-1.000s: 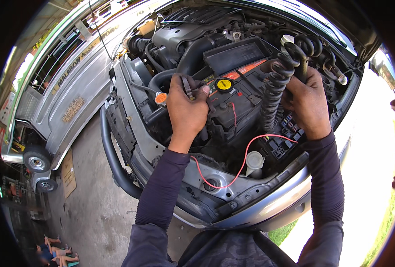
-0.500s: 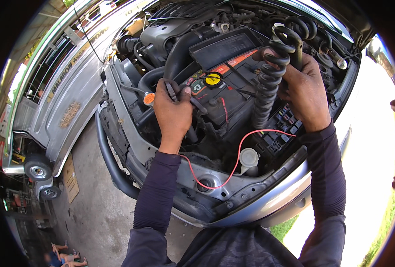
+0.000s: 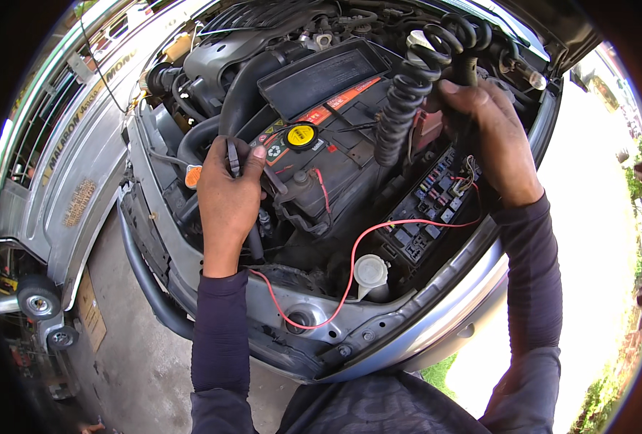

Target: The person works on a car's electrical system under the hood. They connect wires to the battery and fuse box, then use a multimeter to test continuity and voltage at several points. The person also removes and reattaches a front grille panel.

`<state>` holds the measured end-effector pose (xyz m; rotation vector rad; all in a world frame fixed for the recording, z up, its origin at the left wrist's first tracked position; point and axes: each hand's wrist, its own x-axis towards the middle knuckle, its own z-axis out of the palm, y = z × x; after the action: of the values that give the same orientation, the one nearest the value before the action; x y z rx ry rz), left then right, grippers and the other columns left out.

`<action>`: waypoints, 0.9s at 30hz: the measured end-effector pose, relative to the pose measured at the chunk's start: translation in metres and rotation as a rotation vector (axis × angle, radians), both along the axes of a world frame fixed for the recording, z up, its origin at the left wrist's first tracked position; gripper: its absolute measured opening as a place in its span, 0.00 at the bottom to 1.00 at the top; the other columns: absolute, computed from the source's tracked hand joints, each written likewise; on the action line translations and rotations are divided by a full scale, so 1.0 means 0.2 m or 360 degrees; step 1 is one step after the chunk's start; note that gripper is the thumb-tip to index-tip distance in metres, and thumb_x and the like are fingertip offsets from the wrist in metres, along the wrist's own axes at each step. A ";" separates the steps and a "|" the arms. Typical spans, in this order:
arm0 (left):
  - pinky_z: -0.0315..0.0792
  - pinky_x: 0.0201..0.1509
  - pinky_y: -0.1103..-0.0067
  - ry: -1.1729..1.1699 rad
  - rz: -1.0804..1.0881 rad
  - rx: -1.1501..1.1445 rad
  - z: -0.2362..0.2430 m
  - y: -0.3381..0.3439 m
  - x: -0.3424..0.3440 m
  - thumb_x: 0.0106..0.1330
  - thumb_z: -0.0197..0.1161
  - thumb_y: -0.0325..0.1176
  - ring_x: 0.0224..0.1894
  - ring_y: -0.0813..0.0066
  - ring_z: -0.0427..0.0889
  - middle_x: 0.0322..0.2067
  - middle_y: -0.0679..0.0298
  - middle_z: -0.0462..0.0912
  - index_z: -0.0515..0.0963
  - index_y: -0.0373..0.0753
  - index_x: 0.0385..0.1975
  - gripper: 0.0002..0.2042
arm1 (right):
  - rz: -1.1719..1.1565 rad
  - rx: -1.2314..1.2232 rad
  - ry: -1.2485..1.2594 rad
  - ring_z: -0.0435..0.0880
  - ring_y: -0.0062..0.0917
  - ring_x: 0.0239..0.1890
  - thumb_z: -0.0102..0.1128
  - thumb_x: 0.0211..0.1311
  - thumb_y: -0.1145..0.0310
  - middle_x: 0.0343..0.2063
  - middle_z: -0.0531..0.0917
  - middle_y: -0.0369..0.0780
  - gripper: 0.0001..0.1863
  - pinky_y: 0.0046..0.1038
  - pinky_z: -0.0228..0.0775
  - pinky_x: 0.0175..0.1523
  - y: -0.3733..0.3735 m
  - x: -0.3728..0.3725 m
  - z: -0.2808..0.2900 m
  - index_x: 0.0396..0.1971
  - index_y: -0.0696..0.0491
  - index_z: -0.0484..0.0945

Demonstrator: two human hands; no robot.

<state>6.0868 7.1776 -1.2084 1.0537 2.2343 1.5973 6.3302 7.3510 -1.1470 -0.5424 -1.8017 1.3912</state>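
Left hand point(image 3: 227, 188): one, over the left end of the battery point(image 3: 350, 148). Thumb and curled fingers pinch a dark clip-like piece point(image 3: 233, 158), upright; much of it is covered, so its exact kind cannot be told. The short grip presumably keeps it steady.

Right hand point(image 3: 498, 141): one, raised above the far end of the fuse box point(image 3: 433, 206). Fingers appear wrapped around a dark handle point(image 3: 465, 71); some fingertips are out of sight.

Coiled black cable point(image 3: 399, 108): one, springing from the top of the handle, looping left and hanging over the battery's right side. It likely droops so because only its handle end is held up.

Black tray-like cover point(image 3: 324, 78): one, on the far side of the battery, apparently resting there for want of other flat room.

Yellow-topped cap point(image 3: 301, 135): one, on the battery, near the cover; the level top probably keeps it from rolling.

Red wire point(image 3: 353, 253): one, running slack from beside the left sleeve point(image 3: 221, 325), past the white-capped reservoir point(image 3: 371, 272), to the fuse box.
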 end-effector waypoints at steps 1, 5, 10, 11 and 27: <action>0.73 0.30 0.75 0.0059 0.0128 -0.0132 0.02 0.02 0.03 0.72 0.68 0.34 0.27 0.73 0.80 0.28 0.59 0.79 0.74 0.34 0.39 0.11 | -0.0047 0.0120 -0.0119 0.72 0.15 0.27 0.63 0.73 0.52 0.25 0.77 0.32 0.20 0.21 0.65 0.34 0.07 0.07 0.00 0.39 0.57 0.83; 0.74 0.40 0.71 0.0415 0.0145 -0.0164 0.01 0.04 0.04 0.73 0.66 0.34 0.31 0.65 0.79 0.29 0.56 0.79 0.74 0.33 0.40 0.11 | -0.0148 0.0588 -0.0682 0.80 0.24 0.35 0.62 0.75 0.45 0.30 0.83 0.39 0.27 0.30 0.74 0.44 0.12 0.13 -0.03 0.49 0.58 0.82; 0.76 0.45 0.68 0.0690 0.0252 -0.0230 -0.01 0.07 0.06 0.74 0.64 0.35 0.36 0.53 0.84 0.36 0.48 0.83 0.75 0.33 0.48 0.12 | 0.0063 0.1015 -0.0680 0.84 0.34 0.39 0.66 0.71 0.63 0.36 0.86 0.43 0.14 0.35 0.76 0.50 0.14 0.21 -0.07 0.50 0.54 0.83; 0.77 0.46 0.67 0.0702 0.0233 -0.0263 -0.02 0.07 0.05 0.75 0.63 0.35 0.39 0.48 0.85 0.37 0.46 0.84 0.75 0.33 0.51 0.13 | 0.0021 0.1191 -0.0732 0.84 0.35 0.40 0.67 0.69 0.67 0.39 0.86 0.43 0.13 0.36 0.76 0.51 0.12 0.22 -0.08 0.50 0.53 0.83; 0.62 0.30 0.84 0.0471 0.0191 -0.0175 0.00 -0.03 -0.01 0.77 0.63 0.43 0.27 0.85 0.71 0.31 0.70 0.77 0.80 0.36 0.48 0.15 | -0.0374 0.2168 -0.1019 0.83 0.41 0.50 0.64 0.62 0.72 0.48 0.84 0.43 0.17 0.38 0.73 0.58 0.26 0.38 -0.15 0.51 0.49 0.86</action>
<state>6.0850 7.1726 -1.2087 1.2148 2.5888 1.4202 6.4070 7.4024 -1.1773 -0.3995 -2.5411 -0.3913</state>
